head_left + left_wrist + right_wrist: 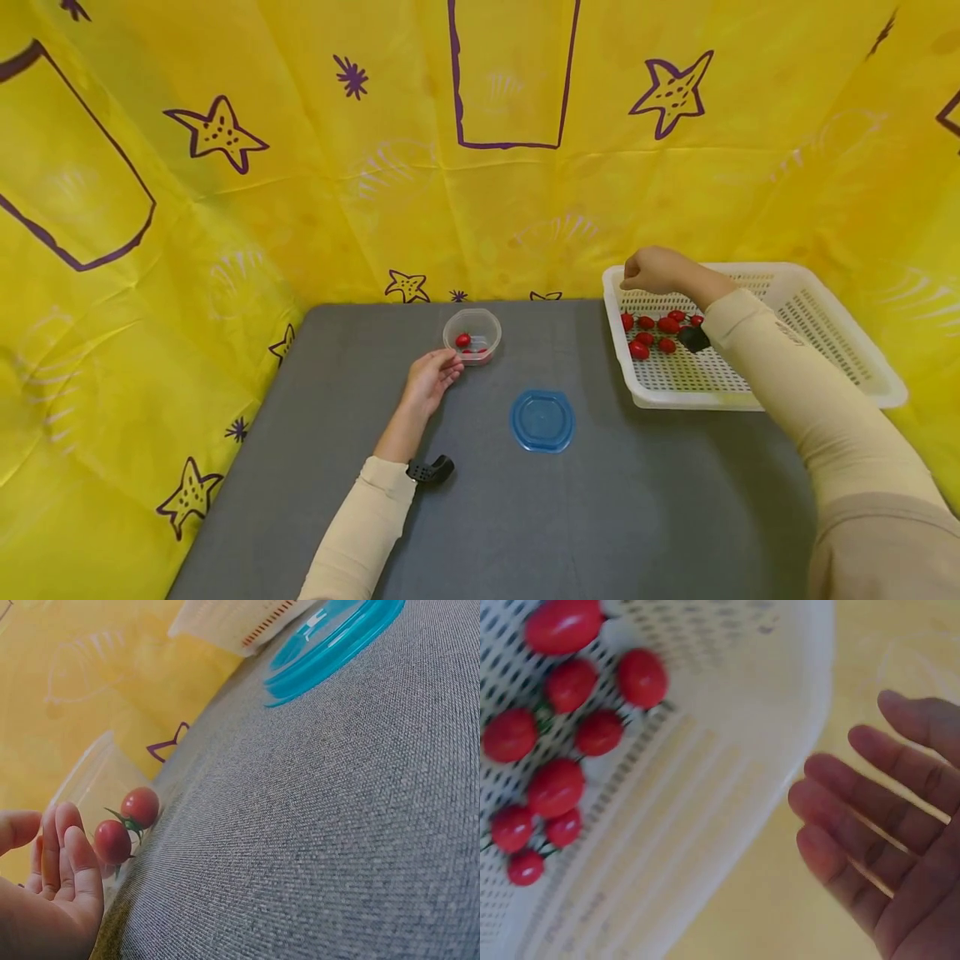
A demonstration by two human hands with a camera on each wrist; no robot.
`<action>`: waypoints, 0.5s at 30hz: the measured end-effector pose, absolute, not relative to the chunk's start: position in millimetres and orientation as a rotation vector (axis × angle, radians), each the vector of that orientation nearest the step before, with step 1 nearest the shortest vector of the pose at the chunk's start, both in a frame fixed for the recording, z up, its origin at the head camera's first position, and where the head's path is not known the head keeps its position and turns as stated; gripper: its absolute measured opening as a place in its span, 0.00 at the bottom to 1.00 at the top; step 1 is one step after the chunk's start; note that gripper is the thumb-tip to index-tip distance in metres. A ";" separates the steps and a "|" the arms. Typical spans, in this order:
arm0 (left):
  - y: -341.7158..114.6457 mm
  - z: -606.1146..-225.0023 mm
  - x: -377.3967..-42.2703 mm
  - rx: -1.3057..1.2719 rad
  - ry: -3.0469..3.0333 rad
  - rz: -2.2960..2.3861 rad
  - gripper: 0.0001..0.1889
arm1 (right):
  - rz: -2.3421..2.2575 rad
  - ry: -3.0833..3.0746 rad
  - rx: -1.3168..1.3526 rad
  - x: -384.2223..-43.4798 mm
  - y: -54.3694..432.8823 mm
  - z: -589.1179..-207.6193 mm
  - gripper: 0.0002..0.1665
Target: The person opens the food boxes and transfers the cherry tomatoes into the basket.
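My left hand [431,380] is at the near left rim of a small clear plastic container [476,317], its thumb and fingers pinching the edge. Inside sit a few red cherry tomatoes [114,841] with green stems, seen through the wall in the left wrist view. My right hand [660,271] hovers at the far left corner of a white plastic basket [637,392]. In the right wrist view its fingers [855,802] are spread and fairly straight, holding nothing. Below that hand, several cherry tomatoes [666,325] lie on the basket's slotted floor.
A blue lid [542,422] lies flat on the grey cloth-covered table [600,517], between container and basket. Behind and to the left hangs a yellow curtain [315,208] with purple starfish drawings, close to the table's far edge.
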State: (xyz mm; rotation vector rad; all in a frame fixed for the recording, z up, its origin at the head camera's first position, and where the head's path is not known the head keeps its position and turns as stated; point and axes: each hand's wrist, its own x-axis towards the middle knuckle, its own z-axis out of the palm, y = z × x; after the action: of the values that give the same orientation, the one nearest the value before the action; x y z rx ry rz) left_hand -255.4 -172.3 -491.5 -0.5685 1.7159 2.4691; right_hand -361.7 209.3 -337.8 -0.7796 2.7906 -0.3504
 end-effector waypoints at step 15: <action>-172.0 -491.4 -255.3 -0.554 1.700 2.476 0.04 | -0.375 2.824 -0.889 -366.3 151.8 -330.8 0.15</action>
State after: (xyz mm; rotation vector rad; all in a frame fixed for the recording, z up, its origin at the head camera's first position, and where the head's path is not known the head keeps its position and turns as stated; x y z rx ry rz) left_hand -255.3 -172.0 -491.4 -0.5537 1.7005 2.4757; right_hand -366.3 151.8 -330.8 -0.8890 2.8238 -0.3745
